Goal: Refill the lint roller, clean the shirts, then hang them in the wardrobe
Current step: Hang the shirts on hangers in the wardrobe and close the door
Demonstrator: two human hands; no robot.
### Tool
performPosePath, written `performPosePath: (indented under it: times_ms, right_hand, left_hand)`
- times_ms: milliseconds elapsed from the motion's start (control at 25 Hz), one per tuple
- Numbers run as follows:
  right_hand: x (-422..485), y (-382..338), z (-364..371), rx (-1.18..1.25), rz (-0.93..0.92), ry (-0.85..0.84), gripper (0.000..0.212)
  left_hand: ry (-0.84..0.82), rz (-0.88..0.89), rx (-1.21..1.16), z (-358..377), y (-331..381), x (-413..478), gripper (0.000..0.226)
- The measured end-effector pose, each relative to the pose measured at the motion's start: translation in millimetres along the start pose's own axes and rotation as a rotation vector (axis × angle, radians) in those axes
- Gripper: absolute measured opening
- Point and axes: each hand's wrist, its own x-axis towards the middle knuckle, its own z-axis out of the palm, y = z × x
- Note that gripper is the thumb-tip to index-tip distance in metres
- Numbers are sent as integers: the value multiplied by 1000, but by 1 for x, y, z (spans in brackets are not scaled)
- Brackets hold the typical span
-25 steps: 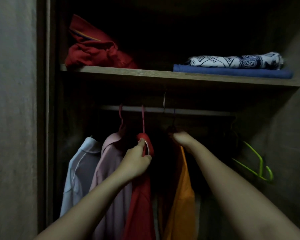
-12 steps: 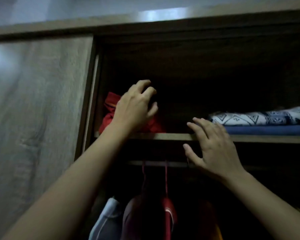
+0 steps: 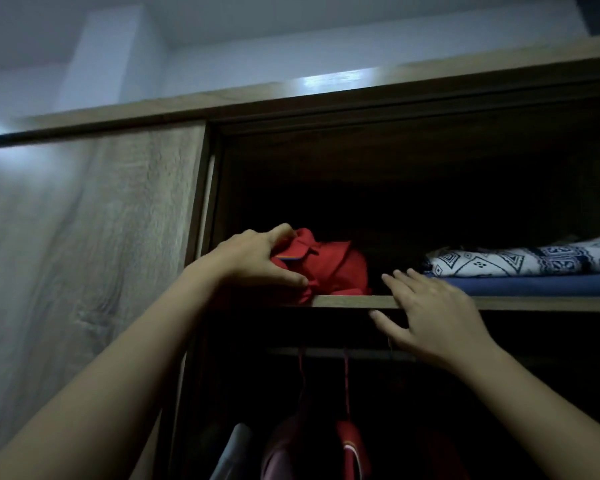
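A home bedroom is indicated by a brown wood-grain wardrobe (image 3: 94, 237): folded white-and-navy patterned cloth (image 3: 520, 259) is stacked on its wooden shelf (image 3: 347, 301), shirts (image 3: 350, 450) are hung from a grey rail (image 3: 326, 353) below that shelf, and a pale painted wall (image 3: 257, 57) is seen above.

**Red shirt (image 3: 329, 271) on the upper shelf (image 3: 347, 301) of the open wardrobe (image 3: 201, 209), gripped by my left hand (image 3: 257, 261).**
The red shirt lies crumpled, not folded, at the shelf's left end, collar toward me, with a blue-and-orange trim along one collar edge. A fold hangs over the shelf's front lip. My fingers curl over the collar from the left and my thumb lies across the bundle's front. The wardrobe is wood-grained with a dark interior. Below the shelf, three shirts hang side by side on the rail (image 3: 326, 353): a pale shirt (image 3: 234, 452) left, a dusky pink shirt (image 3: 281, 459) middle, a second red shirt (image 3: 349, 452) right, with only their shoulders in view.
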Motion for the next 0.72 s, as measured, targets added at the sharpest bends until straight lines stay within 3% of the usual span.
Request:
performPosePath:
  times_ms: [200,320,400,480,560,640,720]
  right_hand:
    - [1,2,-10,28,-50,-11,87]
    - [0,4,-14,28,-74,-58,71]
    - [0,3,-19,17,-91,-87,63]
    - [0,4,-19,-20,-86,-82,75]
    - [0,6,-18,-25,-79,-82,81]
    - [1,7,-13,-37,-63,-71,73]
    - [2,5,-10,-53,-29,-63,70]
  left_hand:
    - [-104,-94,-251,1,-4,1,96]
    - [-52,-106,-330,5,-4,-1,95]
    - [1,-107,-355,4,-3,-5,111]
    - [-9,-157,-366,2,-2,-6,123]
    - [-46,-246,-453,1,6,-3,120]
    - [-42,-329,-662,-3,13,3,112]
    - [-40,-360,-650,-12,21,7,95]
